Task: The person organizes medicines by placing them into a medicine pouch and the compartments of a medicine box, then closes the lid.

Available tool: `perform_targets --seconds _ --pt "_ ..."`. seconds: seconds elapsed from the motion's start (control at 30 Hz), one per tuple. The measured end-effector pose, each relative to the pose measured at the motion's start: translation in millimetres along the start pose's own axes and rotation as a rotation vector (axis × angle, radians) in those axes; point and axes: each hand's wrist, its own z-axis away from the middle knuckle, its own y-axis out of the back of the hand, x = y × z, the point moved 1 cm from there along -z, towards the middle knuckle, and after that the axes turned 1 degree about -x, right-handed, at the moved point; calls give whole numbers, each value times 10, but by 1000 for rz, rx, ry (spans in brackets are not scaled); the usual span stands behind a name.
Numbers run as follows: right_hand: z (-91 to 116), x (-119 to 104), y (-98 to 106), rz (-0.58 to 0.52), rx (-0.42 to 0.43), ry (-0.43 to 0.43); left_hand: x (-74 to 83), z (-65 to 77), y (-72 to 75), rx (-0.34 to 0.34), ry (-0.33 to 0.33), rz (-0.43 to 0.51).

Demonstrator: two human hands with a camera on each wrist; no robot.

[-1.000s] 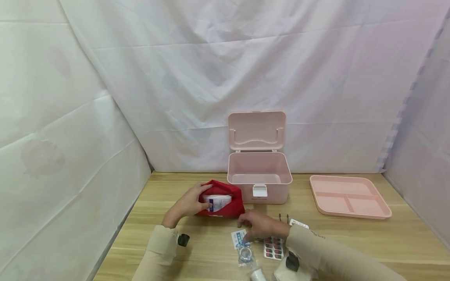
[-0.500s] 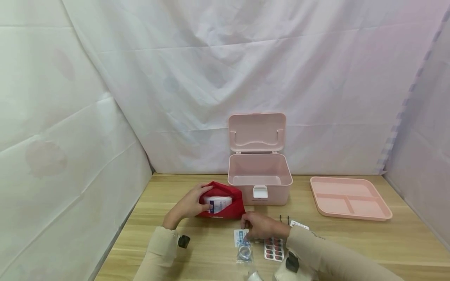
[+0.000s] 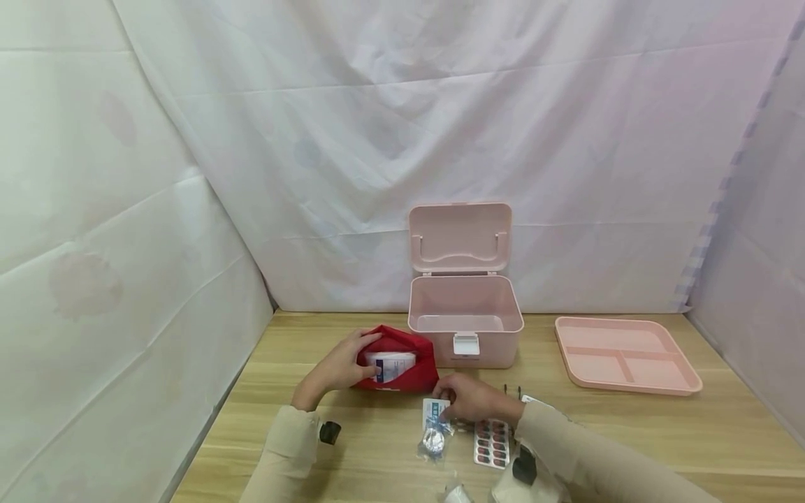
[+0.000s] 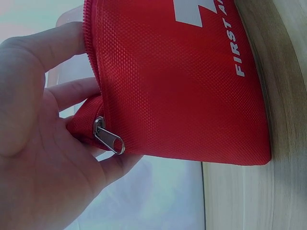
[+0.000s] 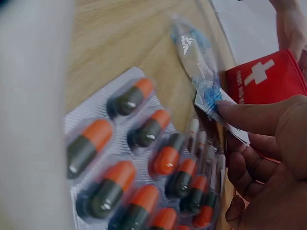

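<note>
A red first-aid pouch (image 3: 424, 370) stands with its mouth unzipped, a white packet with a blue panel (image 3: 396, 363) inside. My left hand (image 3: 342, 363) grips the pouch at its left end; the left wrist view shows thumb and fingers about the zipped edge and metal zip pull (image 4: 110, 136). In front of the pouch, my right hand (image 3: 470, 399) pinches the white card end of a clear plastic packet (image 3: 432, 441) with blue print and a round whitish thing inside. In the right wrist view the thumb (image 5: 249, 115) presses on that card, fingers beneath.
Behind the pouch stands a pink box (image 3: 478, 356), lid up. A pink divided tray (image 3: 635, 390) lies at right. Near my right wrist are a capsule blister pack (image 3: 490, 447) and several white-tipped sticks (image 5: 201, 139). A white roll (image 3: 457, 494) lies in front.
My right hand has shifted slightly right, and the clear packet's near end has risen toward the pouch. My left hand keeps its grip on the pouch.
</note>
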Motion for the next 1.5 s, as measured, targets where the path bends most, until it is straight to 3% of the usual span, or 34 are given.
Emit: perform_targets --seconds 0.2,0.6,0.93,1.2,1.5 --pt "36 -34 103 -36 11 -21 23 12 24 -3 2 2" --pt "59 -159 288 -11 85 88 -6 11 4 2 8 -4" --pt "53 -429 480 -7 101 178 17 5 11 2 2 -7" --pt "44 -673 662 16 134 161 14 -4 7 5 20 -22" --pt "-111 -835 705 -25 178 204 14 -5 -4 -5 37 -10"
